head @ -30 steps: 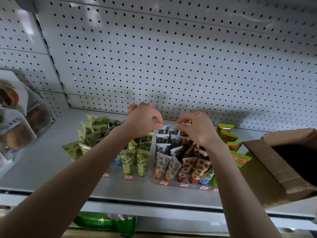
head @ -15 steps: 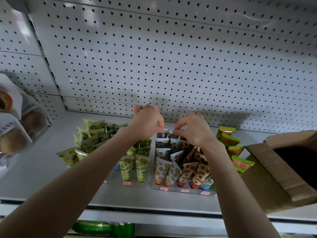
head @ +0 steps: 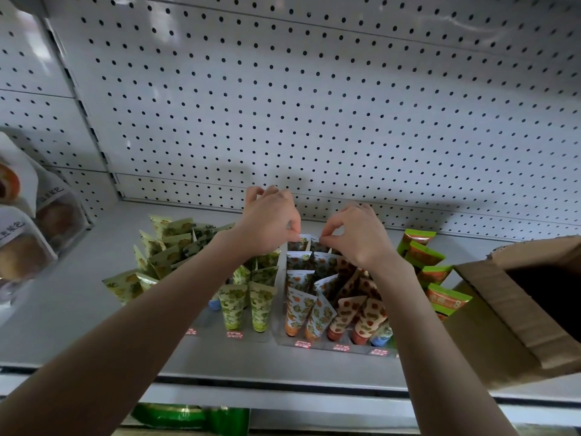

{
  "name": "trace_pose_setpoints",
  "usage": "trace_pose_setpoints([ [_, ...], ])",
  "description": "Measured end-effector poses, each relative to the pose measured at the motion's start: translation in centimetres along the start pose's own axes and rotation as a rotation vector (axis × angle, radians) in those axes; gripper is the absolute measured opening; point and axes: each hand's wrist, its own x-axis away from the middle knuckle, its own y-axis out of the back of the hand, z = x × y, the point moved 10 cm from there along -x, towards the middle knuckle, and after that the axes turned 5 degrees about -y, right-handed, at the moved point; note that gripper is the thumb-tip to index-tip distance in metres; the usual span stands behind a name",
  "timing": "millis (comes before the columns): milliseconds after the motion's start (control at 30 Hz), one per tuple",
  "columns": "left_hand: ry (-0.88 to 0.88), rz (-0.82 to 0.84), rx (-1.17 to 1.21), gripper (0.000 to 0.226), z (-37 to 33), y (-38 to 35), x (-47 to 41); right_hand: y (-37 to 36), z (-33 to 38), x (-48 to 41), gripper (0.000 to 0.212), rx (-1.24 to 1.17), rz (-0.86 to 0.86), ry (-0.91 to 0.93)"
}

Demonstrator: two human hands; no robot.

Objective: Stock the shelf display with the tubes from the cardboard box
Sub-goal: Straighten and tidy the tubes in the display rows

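A clear display tray (head: 276, 338) on the white shelf holds rows of upright tubes: green-patterned tubes (head: 232, 306) on its left side, orange-patterned tubes (head: 298, 306) in the middle, red-patterned tubes (head: 345, 316) on the right. My left hand (head: 267, 225) and my right hand (head: 355, 234) both reach over the back of the orange row. Each pinches the top edge of a rear tube (head: 300, 243) with thumb and forefinger. The open cardboard box (head: 503, 313) stands on the shelf at the right, its inside dark.
Loose green tubes (head: 163, 247) lie piled left of the tray. Green-and-orange packets (head: 424, 256) lean between the tray and the box. Bagged buns (head: 28, 228) hang at the far left. A perforated white back panel (head: 314, 105) closes the shelf behind.
Both hands have dropped slightly toward the back of the orange row and come closer together, their fingertips now at the rear tubes' tops.
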Motion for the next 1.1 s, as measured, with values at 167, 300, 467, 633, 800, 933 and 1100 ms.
trace_pose_setpoints([
  [167, -0.019, -0.008, -0.021, 0.014, -0.2, 0.1, 0.1, -0.2, 0.1, 0.0, 0.005, 0.01, 0.002, 0.011],
  [300, -0.034, -0.006, -0.032, 0.014, -0.4, 0.1, 0.2, -0.3, 0.2, -0.1, 0.007, 0.01, 0.016, 0.007],
  [467, -0.026, -0.01, -0.012, 0.012, -0.2, 0.1, 0.3, -0.4, 0.2, -0.1, 0.013, 0.001, 0.018, 0.002],
  [633, -0.021, -0.027, 0.018, 0.013, -0.2, 0.1, 0.6, -0.2, 0.0, 0.2, 0.005, -0.031, 0.012, -0.011],
  [800, -0.006, -0.029, 0.029, 0.015, 0.0, 0.0, 0.6, 0.3, 0.2, 0.5, 0.01, -0.034, 0.004, -0.012],
  [933, -0.004, -0.016, 0.02, 0.017, 0.1, -0.2, 0.7, 0.4, 0.2, 0.7, 0.013, -0.039, 0.001, -0.019],
  [1100, 0.001, -0.044, 0.097, 0.016, 0.0, 0.6, 0.9, 1.2, -0.1, 1.0, 0.008, -0.127, -0.037, -0.023],
])
